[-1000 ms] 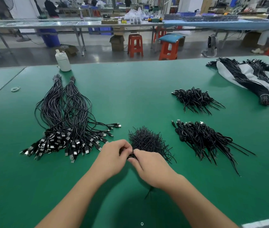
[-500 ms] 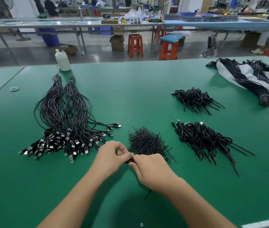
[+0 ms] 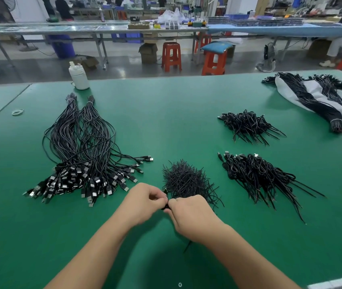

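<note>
My left hand [image 3: 144,202] and my right hand [image 3: 191,215] meet fingertip to fingertip low over the green table [image 3: 176,122]. Between them they pinch a small black cable bundle [image 3: 166,205], mostly hidden by the fingers; a black tail [image 3: 187,247] trails out below my right wrist. Just behind my hands lies a heap of short black twist ties [image 3: 184,180]. To the left spreads a large fan of long black USB cables [image 3: 82,159], plugs toward me.
Two piles of coiled, tied cables lie to the right, one nearer [image 3: 257,174] and one farther [image 3: 247,126]. More cable bundles rest on a white bag [image 3: 320,97] at far right. A white bottle [image 3: 79,77] and a rubber band [image 3: 17,112] sit at back left.
My hands have stayed in place in front of the tie heap. Their fingers have worked the small black piece between them and now close tighter together around it.
</note>
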A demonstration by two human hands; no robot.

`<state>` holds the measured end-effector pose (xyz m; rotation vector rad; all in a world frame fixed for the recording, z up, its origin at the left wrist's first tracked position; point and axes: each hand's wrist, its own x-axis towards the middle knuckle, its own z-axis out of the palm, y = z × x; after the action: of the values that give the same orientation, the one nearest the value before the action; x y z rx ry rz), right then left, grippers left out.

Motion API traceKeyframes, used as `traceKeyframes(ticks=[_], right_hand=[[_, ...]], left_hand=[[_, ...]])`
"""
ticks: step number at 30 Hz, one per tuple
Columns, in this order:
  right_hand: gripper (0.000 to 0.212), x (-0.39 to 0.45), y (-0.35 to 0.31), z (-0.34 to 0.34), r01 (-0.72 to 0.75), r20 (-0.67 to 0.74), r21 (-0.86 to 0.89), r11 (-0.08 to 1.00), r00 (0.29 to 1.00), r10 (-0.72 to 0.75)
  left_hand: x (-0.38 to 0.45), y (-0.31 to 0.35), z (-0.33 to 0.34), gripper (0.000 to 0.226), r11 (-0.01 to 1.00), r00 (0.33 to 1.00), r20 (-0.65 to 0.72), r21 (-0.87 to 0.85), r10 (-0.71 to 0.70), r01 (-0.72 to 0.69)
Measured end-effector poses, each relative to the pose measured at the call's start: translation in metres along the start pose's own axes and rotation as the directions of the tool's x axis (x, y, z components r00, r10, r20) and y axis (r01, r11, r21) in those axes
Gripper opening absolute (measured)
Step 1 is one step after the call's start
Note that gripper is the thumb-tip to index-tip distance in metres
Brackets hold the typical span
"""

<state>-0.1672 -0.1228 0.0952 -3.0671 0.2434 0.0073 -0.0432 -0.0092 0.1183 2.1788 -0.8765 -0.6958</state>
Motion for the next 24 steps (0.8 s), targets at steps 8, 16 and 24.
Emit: traceKeyframes(ticks=[8,16,24], right_hand=[[0.036,0.005,0.010,-0.003,0.060,0.002,-0.050,0.997,0.998,-0.060],[0.042,0.013,0.015,-0.019,0.031,-0.197,-0.152,0.988,0.978,-0.061],[0.041,0.010,0.016,-0.007,0.185,-0.680,-0.061,0.981,0.711,-0.177]], left_hand=[[-0.004,0.002,0.002,0.010,0.997,1.000,-0.019,-0.071,0.010,-0.011],[0.001,-0.003,0.007,0.015,0.997,0.988,-0.146,0.071,0.040,-0.030],[0.006,-0.001,-0.005,0.010,0.935,0.966,-0.239,-0.353,-0.101,0.011]])
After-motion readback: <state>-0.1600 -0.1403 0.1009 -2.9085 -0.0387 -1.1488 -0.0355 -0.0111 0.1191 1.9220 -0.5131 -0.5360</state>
